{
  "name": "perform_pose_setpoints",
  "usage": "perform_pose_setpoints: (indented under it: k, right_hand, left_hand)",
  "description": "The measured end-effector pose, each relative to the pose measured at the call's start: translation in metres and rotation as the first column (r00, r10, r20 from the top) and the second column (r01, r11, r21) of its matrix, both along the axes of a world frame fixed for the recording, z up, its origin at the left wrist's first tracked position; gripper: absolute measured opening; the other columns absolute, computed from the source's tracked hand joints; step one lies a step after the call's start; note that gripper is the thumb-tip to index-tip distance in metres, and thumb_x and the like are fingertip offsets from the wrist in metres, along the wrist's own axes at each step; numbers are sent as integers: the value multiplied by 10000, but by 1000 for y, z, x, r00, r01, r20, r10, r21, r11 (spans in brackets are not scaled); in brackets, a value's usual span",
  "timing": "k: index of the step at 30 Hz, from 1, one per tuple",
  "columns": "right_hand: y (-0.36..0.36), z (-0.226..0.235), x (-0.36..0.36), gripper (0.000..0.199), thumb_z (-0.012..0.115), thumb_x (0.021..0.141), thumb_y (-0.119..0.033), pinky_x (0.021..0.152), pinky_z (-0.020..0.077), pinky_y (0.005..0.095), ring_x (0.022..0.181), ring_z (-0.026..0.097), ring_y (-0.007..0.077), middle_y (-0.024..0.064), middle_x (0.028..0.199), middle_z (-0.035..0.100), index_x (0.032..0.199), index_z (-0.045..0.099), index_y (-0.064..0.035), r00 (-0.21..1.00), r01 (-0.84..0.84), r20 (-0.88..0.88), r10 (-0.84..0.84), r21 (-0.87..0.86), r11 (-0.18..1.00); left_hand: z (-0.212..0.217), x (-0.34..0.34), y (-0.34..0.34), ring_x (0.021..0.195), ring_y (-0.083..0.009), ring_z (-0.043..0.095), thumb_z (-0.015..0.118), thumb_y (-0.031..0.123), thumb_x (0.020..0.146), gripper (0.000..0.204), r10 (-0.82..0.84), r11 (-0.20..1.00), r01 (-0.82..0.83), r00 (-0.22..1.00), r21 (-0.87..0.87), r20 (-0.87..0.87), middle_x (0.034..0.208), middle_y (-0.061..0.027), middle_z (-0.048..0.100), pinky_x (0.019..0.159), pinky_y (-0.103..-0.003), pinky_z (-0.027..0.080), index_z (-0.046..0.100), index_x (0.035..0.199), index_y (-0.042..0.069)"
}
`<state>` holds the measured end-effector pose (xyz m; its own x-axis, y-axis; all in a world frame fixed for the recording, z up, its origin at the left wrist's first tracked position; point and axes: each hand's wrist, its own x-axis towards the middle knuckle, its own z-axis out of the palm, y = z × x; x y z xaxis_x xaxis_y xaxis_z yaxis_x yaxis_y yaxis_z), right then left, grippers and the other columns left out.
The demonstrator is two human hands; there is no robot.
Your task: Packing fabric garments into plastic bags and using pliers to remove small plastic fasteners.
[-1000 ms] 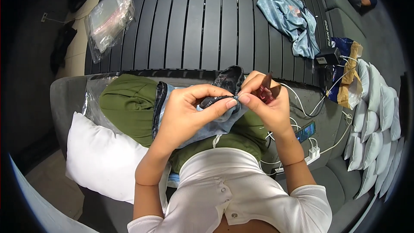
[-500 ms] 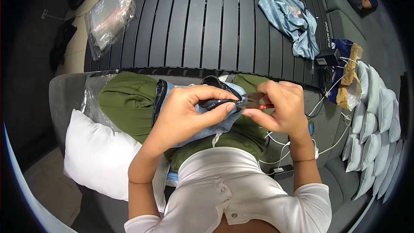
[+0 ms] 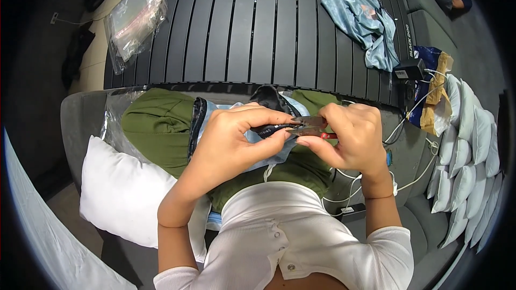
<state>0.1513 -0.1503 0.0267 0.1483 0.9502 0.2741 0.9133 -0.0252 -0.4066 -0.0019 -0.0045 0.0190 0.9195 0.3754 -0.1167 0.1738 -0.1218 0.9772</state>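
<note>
My left hand pinches the black elastic band of a light-blue garment lying across my lap. Small pale lettering runs along the band. In my right hand is a pair of thread snips with dark blades and a red part. The blade tips meet the edge of the band beside my left fingertips; whether they touch thread or cloth is too small to tell. Another stretch of the black band loops up beyond my fingers.
A black slatted table stands ahead, with clear plastic bags at left and a light-blue cloth at right. A white pillow lies left. White cables, a black adapter and stacked pale cushions are at right.
The snips have turned slightly and their blades now lie more level against the band. My right hand has shifted a little; my left keeps its pinch.
</note>
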Motion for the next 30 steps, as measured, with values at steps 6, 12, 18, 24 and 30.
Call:
perform_pose_setpoints:
  k: [6, 12, 18, 24, 30]
  right_hand:
    - [-1, 0, 0, 380, 726, 679, -369, 394, 328, 268, 369, 435, 172, 5, 464, 445, 668, 500, -63, 1000, 6, -5, -6, -18, 1000]
    - [-3, -1, 2, 388, 718, 690, -379, 390, 332, 268, 365, 443, 175, 7, 463, 448, 663, 490, -67, 1000, -9, -20, 8, -58, 998]
    - [-2, -2, 1, 400, 702, 709, -395, 386, 334, 272, 364, 448, 176, 6, 463, 453, 655, 475, -70, 1000, -8, -23, 7, -57, 998]
    - [-1, -4, 1, 399, 697, 716, -392, 384, 335, 272, 365, 449, 174, 5, 461, 447, 651, 468, -70, 1000, -4, -31, 2, -62, 998]
    - [-1, -4, 1, 393, 697, 719, -373, 380, 332, 272, 368, 452, 176, 5, 458, 434, 641, 455, -73, 1000, -22, -11, 21, -77, 997]
  left_hand:
    - [1, 1, 2, 726, -124, 564, 631, -27, 699, 193, -56, 998, 56, 998, -7, -24, 784, -87, 645, 692, -243, 444, 651, 889, -50]
    - [-2, 1, 2, 730, -126, 557, 637, -28, 703, 189, -41, 993, 38, 999, -109, -23, 794, -90, 641, 687, -243, 439, 650, 891, -54]
    - [-3, 2, 0, 761, -137, 571, 635, -41, 691, 203, -39, 998, 38, 999, -54, -14, 814, -102, 644, 703, -247, 444, 647, 892, -57]
    - [-3, 3, 0, 774, -149, 582, 631, -48, 682, 207, -43, 999, 43, 999, -26, -14, 825, -109, 647, 707, -249, 448, 647, 888, -54]
    - [-2, 5, 1, 729, -132, 573, 618, -34, 685, 210, -56, 998, 56, 998, -1, -35, 792, -94, 641, 667, -240, 441, 650, 892, -40]
